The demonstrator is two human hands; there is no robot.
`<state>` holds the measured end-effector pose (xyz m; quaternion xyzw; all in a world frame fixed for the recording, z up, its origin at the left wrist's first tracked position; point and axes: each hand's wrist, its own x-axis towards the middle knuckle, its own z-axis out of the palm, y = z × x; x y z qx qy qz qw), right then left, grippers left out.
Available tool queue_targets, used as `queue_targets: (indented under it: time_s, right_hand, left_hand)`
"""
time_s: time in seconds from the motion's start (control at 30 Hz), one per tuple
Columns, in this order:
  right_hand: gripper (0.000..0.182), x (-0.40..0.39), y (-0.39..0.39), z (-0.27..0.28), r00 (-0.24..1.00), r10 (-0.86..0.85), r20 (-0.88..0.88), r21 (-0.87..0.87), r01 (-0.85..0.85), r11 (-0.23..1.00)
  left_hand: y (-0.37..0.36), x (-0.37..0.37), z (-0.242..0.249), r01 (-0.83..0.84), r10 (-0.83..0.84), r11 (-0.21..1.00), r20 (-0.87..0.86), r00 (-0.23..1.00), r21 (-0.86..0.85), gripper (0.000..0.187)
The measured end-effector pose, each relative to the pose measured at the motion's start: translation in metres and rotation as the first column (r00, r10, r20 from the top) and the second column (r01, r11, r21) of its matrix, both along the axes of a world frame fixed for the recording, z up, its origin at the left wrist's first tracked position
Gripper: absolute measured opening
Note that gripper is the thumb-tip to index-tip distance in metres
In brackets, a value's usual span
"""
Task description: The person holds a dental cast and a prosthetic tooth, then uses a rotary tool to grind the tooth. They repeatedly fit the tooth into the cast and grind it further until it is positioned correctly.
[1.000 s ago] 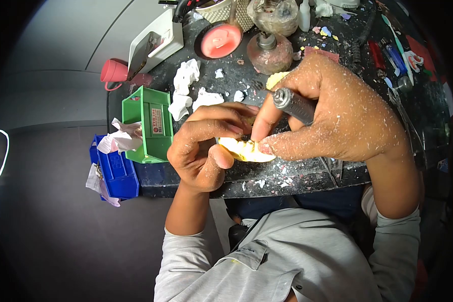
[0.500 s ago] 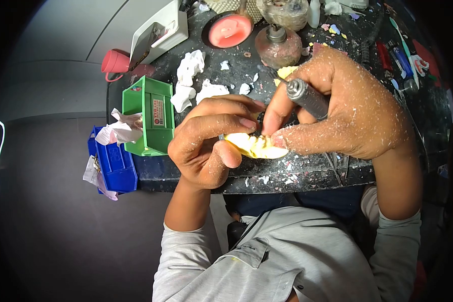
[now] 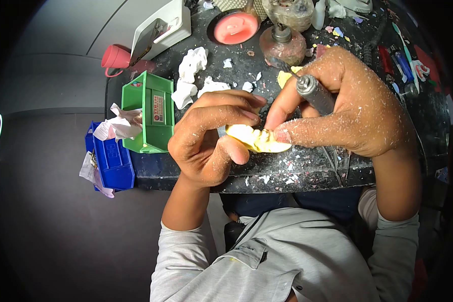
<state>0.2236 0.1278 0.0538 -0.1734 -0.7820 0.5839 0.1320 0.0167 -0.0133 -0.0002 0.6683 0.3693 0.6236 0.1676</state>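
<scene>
A brightly lit, pale yellow piece with tooth-like bumps (image 3: 259,139) is pinched between the thumb and fingers of my left hand (image 3: 206,136). My right hand (image 3: 352,108), dusted with white shavings, has its thumb and a fingertip on the right end of that piece. A dark handpiece with a metal collar (image 3: 314,93) lies in the same hand, its thin tip pointing up and left, away from the piece. Below the hands the dark tabletop (image 3: 287,173) is strewn with white and pink crumbs.
Left of my hands stand a green bin (image 3: 158,113) and a blue bin (image 3: 115,163) with crumpled paper. Beyond are tissues (image 3: 192,63), a dish of pink material (image 3: 235,28), a glass burner (image 3: 283,46) and a white container (image 3: 173,30). A toothbrush (image 3: 406,50) lies far right.
The view has shifted slightly. The yellow piece is turned a little in my fingers, and the handpiece sits slightly further right.
</scene>
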Motion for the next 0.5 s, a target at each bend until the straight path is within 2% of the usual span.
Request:
queue_targets:
  time_s: [0.03,0.17,0.23,0.37,0.43,0.47,0.5]
  right_hand:
    - [0.017,0.000,0.001,-0.003,1.000,-0.009,-0.012,0.064,0.010,0.998]
    - [0.019,0.000,0.002,-0.003,0.998,0.012,-0.055,0.133,-0.004,0.991]
    - [0.017,-0.001,0.002,0.002,0.997,0.054,-0.055,0.018,-0.053,0.998]
    - [0.015,-0.004,0.005,0.004,0.998,0.052,-0.025,-0.022,-0.053,0.998]
    - [0.013,-0.006,0.011,-0.009,0.986,-0.077,-0.147,0.083,0.090,0.992]
    - [0.015,-0.007,0.015,-0.014,0.973,-0.089,-0.214,0.129,0.119,0.984]
    - [0.015,-0.005,0.016,-0.009,0.974,-0.083,-0.210,0.144,0.115,0.983]
  left_hand:
    - [-0.001,0.000,0.000,-0.002,0.002,1.000,0.009,1.000,-0.006,0.048]
    - [-0.001,0.000,0.001,-0.017,0.018,0.999,0.013,1.000,-0.036,0.047]
    - [-0.001,0.000,0.001,-0.033,0.033,0.999,-0.004,0.999,-0.026,0.045]
    - [0.005,-0.005,0.002,-0.063,0.066,0.997,-0.085,0.994,0.042,0.038]
    - [0.007,-0.012,0.007,-0.140,0.160,0.987,-0.396,0.904,0.080,0.033]
    - [0.006,-0.012,0.009,-0.162,0.137,0.987,-0.513,0.848,-0.006,0.032]
    - [0.005,-0.010,0.011,-0.196,0.102,0.977,-0.616,0.781,-0.086,0.031]
